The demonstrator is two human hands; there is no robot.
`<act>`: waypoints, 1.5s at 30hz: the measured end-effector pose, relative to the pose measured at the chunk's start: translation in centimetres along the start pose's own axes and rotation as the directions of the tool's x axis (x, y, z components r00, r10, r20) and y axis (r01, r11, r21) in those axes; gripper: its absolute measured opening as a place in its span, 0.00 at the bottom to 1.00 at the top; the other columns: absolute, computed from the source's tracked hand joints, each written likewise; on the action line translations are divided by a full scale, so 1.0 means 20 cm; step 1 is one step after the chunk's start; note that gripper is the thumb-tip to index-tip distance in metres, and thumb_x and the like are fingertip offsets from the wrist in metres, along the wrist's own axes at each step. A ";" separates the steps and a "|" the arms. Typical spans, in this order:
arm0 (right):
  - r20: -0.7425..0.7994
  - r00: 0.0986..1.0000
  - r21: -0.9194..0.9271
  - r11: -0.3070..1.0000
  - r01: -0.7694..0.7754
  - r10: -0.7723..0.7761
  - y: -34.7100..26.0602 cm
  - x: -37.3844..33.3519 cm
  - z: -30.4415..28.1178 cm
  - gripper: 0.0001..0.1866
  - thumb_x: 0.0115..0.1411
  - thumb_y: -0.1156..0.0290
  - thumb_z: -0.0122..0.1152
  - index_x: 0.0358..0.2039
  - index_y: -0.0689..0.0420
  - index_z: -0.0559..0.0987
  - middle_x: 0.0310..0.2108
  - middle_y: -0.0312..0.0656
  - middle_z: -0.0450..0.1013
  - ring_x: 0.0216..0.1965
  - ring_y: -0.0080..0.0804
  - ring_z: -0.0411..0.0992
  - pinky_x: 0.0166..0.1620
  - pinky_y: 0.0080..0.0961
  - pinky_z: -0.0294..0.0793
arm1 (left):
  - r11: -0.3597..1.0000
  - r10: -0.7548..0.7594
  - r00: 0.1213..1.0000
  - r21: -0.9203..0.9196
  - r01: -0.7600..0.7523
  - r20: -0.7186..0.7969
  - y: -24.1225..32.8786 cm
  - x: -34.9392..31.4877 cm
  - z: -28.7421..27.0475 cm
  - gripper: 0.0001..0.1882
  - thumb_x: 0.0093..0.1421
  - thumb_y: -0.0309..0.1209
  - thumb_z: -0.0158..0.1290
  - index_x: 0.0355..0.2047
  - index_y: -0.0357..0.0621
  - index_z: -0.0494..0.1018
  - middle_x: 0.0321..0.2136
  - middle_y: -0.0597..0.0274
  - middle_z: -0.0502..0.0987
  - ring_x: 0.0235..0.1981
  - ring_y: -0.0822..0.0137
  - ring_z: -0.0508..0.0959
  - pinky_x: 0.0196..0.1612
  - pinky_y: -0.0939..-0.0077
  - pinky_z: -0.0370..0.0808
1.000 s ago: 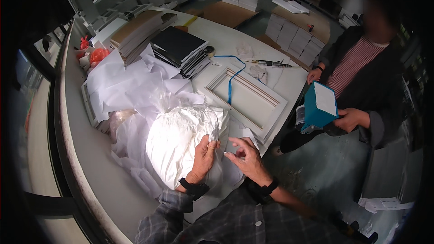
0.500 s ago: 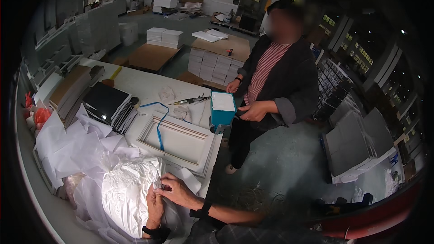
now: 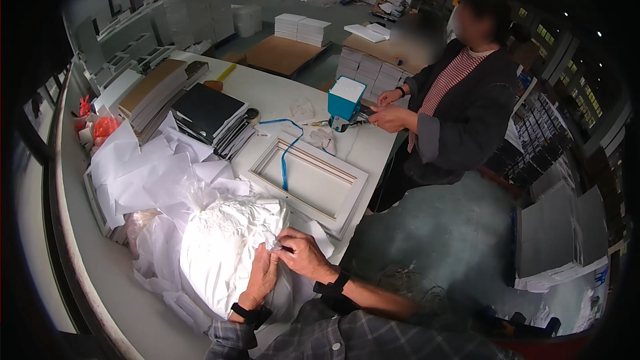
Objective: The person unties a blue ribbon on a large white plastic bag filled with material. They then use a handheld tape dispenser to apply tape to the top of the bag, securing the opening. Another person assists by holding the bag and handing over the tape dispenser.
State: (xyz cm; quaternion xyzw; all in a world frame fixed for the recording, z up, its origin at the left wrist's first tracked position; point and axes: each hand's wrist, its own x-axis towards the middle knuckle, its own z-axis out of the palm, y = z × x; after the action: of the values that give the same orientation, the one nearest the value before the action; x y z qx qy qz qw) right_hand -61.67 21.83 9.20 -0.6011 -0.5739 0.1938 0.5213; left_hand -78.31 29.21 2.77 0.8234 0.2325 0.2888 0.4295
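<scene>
White bag (image 3: 230, 253) is sitting, bulging and wrinkled, on the near part of a white table (image 3: 365, 153), directly before the person. The left hand (image 3: 263, 273) is pinching a gathered bit of its right edge between thumb and fingers, and the right hand (image 3: 303, 253) is gripping at the same spot, the fingertips partly hiding it. Both wrists are wearing black bands (image 3: 251, 315). Loose white sheets (image 3: 137, 167) are lying crumpled against the bag's far left side, and black folders (image 3: 208, 112) are lying stacked beyond them. Farther right, a framed panel (image 3: 350, 185) is lying flat, a blue strap (image 3: 285, 160) trailing across it. By the table's right edge, a co-worker (image 3: 460, 103) is holding a teal container (image 3: 345, 101) with a white top.
</scene>
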 end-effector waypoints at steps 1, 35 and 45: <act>0.007 1.000 -0.002 1.000 0.016 -0.016 0.00 0.01 0.00 0.07 0.55 0.79 0.68 0.35 0.67 0.82 0.38 0.47 0.78 0.39 0.47 0.80 0.43 0.35 0.79 | 0.998 0.043 0.999 0.039 -0.042 -0.013 0.02 0.01 -0.02 0.18 0.77 0.35 0.42 0.58 0.34 0.69 0.50 0.36 0.71 0.50 0.34 0.70 0.59 0.52 0.66; 0.458 0.888 0.367 0.918 -0.149 -0.039 0.06 0.31 -0.08 0.20 0.64 0.75 0.71 0.54 0.66 0.78 0.46 0.37 0.70 0.37 0.19 0.75 0.40 0.17 0.78 | 0.938 -0.211 0.784 0.104 0.330 -0.584 0.12 0.05 0.10 0.04 0.69 0.27 0.56 0.35 0.41 0.78 0.27 0.51 0.71 0.29 0.51 0.73 0.34 0.62 0.70; 0.332 0.888 0.256 0.876 -0.410 0.318 0.38 0.04 -0.39 0.13 0.70 0.69 0.65 0.50 0.61 0.84 0.38 0.36 0.75 0.32 0.20 0.76 0.37 0.19 0.79 | 0.976 -0.213 0.785 -0.090 0.198 -0.582 0.14 0.12 -0.06 0.12 0.72 0.33 0.55 0.35 0.37 0.79 0.23 0.60 0.69 0.25 0.66 0.67 0.32 0.69 0.67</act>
State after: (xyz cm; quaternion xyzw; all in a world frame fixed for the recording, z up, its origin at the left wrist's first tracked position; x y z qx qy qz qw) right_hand -51.34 20.97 6.00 -0.5732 -0.4779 0.4625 0.4786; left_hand -77.01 30.03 6.33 0.6580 0.4383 0.4838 0.3752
